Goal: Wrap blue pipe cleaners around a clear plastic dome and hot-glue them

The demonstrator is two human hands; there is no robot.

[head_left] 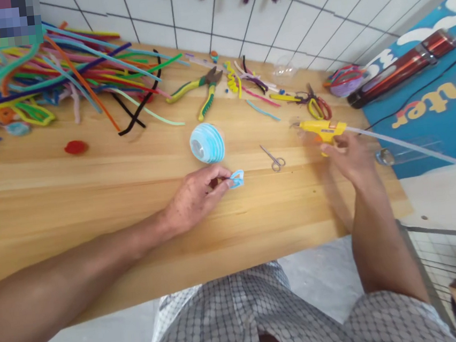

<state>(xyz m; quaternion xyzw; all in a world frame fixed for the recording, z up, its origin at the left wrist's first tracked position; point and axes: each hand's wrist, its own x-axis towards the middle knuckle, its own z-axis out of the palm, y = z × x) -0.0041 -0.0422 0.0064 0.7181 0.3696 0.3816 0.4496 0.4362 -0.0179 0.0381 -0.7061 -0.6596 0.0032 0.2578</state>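
My left hand (pixel 200 195) pinches a small light-blue bent pipe cleaner (pixel 237 178) between thumb and fingertips, just over the table. Right behind it sits a round ball wound in light-blue strands (pixel 208 143), with a clear opening on its left side. My right hand (pixel 350 156) grips a yellow hot glue gun (pixel 323 129) by its handle, nozzle pointing left. A long whitish glue stick (pixel 405 143) sticks out of the gun's rear. Between my hands lies a small pair of metal scissors (pixel 274 158).
Many coloured pipe cleaners (pixel 81 72) are heaped at the back left. Green-and-yellow pliers (pixel 204 90), red-and-yellow scissors (pixel 316 104) and a dark red flask (pixel 403 68) lie along the back. A red round piece (pixel 76 147) rests at left. The wooden table (pixel 92 189) ends in front of me.
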